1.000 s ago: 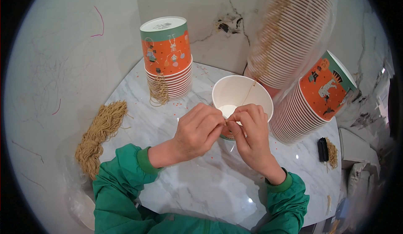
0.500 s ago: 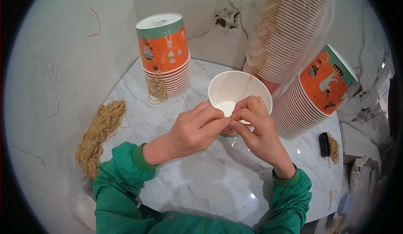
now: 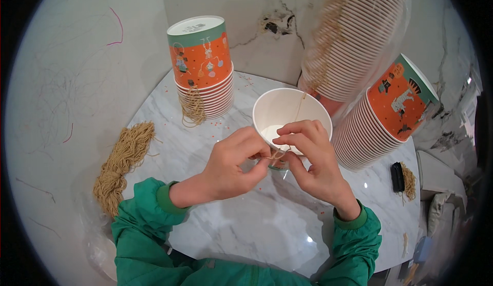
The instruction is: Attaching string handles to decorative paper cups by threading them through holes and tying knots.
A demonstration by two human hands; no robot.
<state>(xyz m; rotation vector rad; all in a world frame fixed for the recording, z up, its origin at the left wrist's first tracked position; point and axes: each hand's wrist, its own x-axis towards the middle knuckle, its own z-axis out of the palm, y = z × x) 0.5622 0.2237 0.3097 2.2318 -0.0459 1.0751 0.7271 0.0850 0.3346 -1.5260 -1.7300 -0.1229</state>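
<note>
An upright white paper tub [image 3: 267,103] stands in front of me, its mouth toward me. Thin tan string [image 3: 301,101] crosses its far rim and runs down inside. At the near rim the string makes a small loop between my hands. My left hand [image 3: 233,160] pinches this string between thumb and forefinger. On the other side, my right hand [image 3: 316,160] has its thumb against the string, with its forefinger and middle finger curved over the tub's mouth. Part of that hand's hold is hidden. A bit of the tub's printed outside shows below the loop.
Upside-down stacks of orange and green printed tubs stand at the back left [image 3: 201,55] and right [image 3: 398,101]. Behind leans a tall plastic-wrapped tub stack [image 3: 354,34]. A tan string bundle [image 3: 123,163] lies left; a small black object [image 3: 397,177] lies right.
My hands have drawn apart from where their fingertips met, and a string loop now shows between them. My right fingers have spread. The tub has shifted very slightly left.
</note>
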